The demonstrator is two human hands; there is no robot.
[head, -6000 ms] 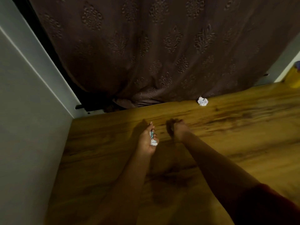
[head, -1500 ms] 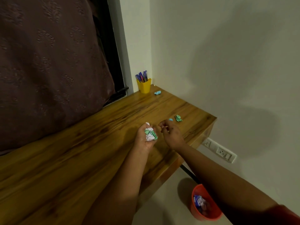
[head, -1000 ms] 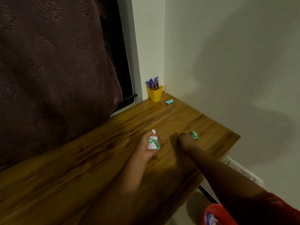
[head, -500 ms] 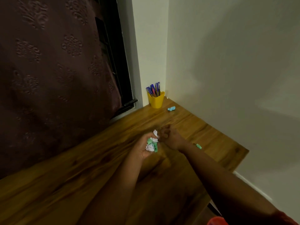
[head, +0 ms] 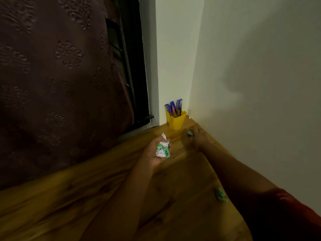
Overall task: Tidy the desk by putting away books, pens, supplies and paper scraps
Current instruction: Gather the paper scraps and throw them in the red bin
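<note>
1. Left hand [head: 154, 152]: palm up, fingers cupped around a wad of crumpled scraps [head: 162, 148], white and green, held above the wooden desk [head: 86, 197].
2. Right hand [head: 197, 139]: reached out to the far corner of the desk, at 2 o'clock from the left hand. Image is motion-blurred; its fingertips are at a small blue scrap [head: 190, 133]. Cannot tell whether the scrap is pinched or only touched.
3. Green scrap [head: 220, 195]: lies loose on the desk near the right edge, at 5 o'clock from the left hand, just beside the right forearm, well apart from both hands.
4. Yellow cup [head: 175, 120]: upright in the corner against the wall, at 12 o'clock from the left hand, at 10 o'clock from the right hand.
5. Cup contents: several pens [head: 174, 107], blue and purple caps up, one pink.
</note>
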